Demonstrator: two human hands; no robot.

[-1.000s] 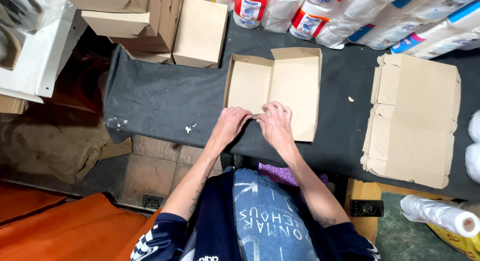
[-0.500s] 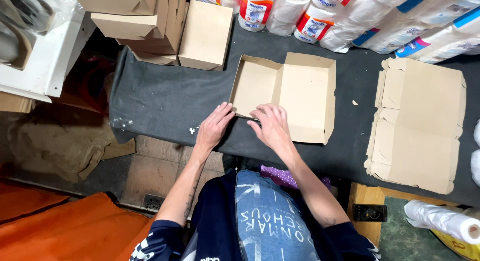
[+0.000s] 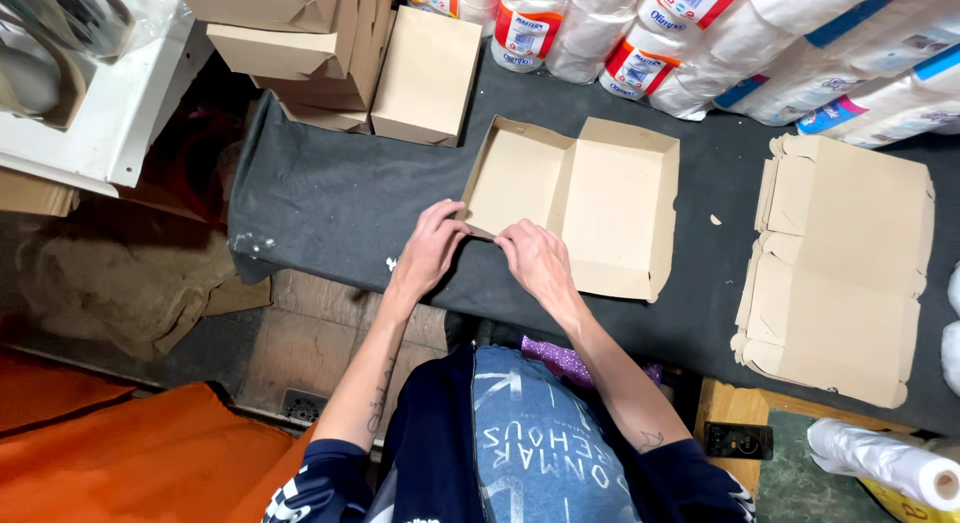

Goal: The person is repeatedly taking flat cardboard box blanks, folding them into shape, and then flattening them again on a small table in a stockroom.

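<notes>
Both hands pinch the near edge of the open cardboard box (image 3: 580, 198): left hand (image 3: 432, 248) at its corner, right hand (image 3: 535, 261) just beside (fingers curled narrow). Flat blanks (image 3: 840, 273) lie well right on the table (image 3: 340, 198).

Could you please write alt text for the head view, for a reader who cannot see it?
Seen from above, a left hand and right hand press the near edge of an open cardboard box on a dark cloth. A stack of flat blanks lies to the right, with folded boxes and paper rolls behind.
</notes>
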